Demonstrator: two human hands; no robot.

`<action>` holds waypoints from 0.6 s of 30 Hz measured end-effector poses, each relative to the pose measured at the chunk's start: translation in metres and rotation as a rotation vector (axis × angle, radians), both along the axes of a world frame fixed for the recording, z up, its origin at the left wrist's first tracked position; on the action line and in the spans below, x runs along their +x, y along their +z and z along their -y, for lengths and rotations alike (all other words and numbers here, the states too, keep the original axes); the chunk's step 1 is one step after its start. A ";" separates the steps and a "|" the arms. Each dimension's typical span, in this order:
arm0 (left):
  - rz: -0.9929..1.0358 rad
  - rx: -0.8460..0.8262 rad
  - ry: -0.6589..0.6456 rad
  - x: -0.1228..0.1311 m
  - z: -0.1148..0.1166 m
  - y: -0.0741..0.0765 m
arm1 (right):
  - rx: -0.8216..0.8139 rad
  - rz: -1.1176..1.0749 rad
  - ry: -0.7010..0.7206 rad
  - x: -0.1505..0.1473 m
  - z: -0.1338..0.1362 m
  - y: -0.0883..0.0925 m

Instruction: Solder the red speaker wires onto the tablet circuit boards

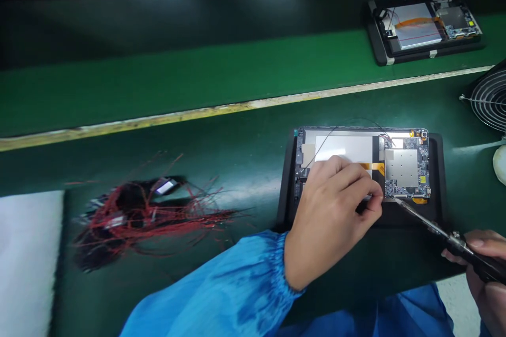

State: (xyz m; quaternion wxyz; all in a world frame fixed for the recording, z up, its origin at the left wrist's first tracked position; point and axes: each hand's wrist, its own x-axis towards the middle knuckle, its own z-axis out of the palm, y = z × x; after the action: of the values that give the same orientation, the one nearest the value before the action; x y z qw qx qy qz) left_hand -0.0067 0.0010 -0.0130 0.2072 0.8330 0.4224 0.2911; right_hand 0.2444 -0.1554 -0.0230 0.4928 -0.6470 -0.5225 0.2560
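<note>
An opened tablet [348,145] lies in a black holder [437,179] on the green bench, its battery and circuit board [407,168] showing. My left hand [336,216] rests over the tablet's lower middle, thumb and fingers pinched together at the board's lower left edge; what they pinch is too small to name. My right hand [484,268] grips a soldering iron [435,229] at the lower right. Its thin metal tip reaches up-left and touches the board's bottom edge beside my left fingertips. Blue sleeves cover both arms.
A heap of red and black wires [142,216] lies to the left on a dark mat. A white pad [27,258] sits at the far left. A second opened tablet [425,26] rests on the conveyor beyond a pale strip. A wire fan guard [490,97] stands at the right edge.
</note>
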 end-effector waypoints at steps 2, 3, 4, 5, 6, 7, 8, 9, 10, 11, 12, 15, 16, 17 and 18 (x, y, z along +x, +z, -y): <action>-0.009 0.007 0.005 0.001 0.000 -0.001 | 0.008 0.011 0.021 -0.003 -0.003 0.004; -0.008 0.014 0.008 0.001 0.000 -0.001 | 0.012 0.019 0.036 -0.004 -0.004 0.005; -0.008 0.019 0.011 0.002 0.000 0.000 | 0.011 0.025 0.053 -0.004 -0.005 0.005; -0.008 0.023 0.014 0.002 0.000 0.000 | 0.003 0.028 0.066 -0.004 -0.005 0.005; -0.010 0.024 0.015 0.002 0.000 0.000 | -0.008 0.027 0.073 -0.003 -0.005 0.005; -0.014 0.023 0.014 0.001 0.000 0.001 | -0.016 0.026 0.075 -0.002 -0.004 0.004; -0.018 0.021 0.012 0.001 0.000 0.001 | -0.018 0.025 0.072 -0.002 -0.004 0.004; -0.022 0.017 0.011 0.001 0.000 0.002 | -0.018 0.022 0.072 -0.001 -0.003 0.004; -0.023 0.015 0.010 0.000 0.000 0.002 | -0.009 0.022 0.078 -0.001 -0.004 0.004; -0.023 0.016 0.010 0.000 0.000 0.003 | 0.000 0.020 0.084 -0.002 -0.004 0.004; -0.022 0.017 0.012 0.000 0.001 0.003 | 0.005 0.025 0.095 -0.002 -0.005 0.005; -0.020 0.022 0.013 0.001 0.001 0.003 | 0.006 0.059 0.123 -0.004 -0.009 0.008; -0.020 0.023 0.013 0.001 0.001 0.003 | 0.001 0.067 0.130 -0.004 -0.010 0.009; -0.019 0.023 0.013 0.002 0.001 0.003 | -0.006 0.072 0.132 -0.004 -0.011 0.010; -0.017 0.026 0.013 0.002 0.000 0.003 | -0.011 0.076 0.132 -0.004 -0.011 0.010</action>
State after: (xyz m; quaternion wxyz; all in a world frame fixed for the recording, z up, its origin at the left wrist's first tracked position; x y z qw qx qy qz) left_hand -0.0044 0.0006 -0.0100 0.1909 0.8352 0.4258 0.2910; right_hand 0.2408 -0.1444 -0.0134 0.4511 -0.6232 -0.5807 0.2662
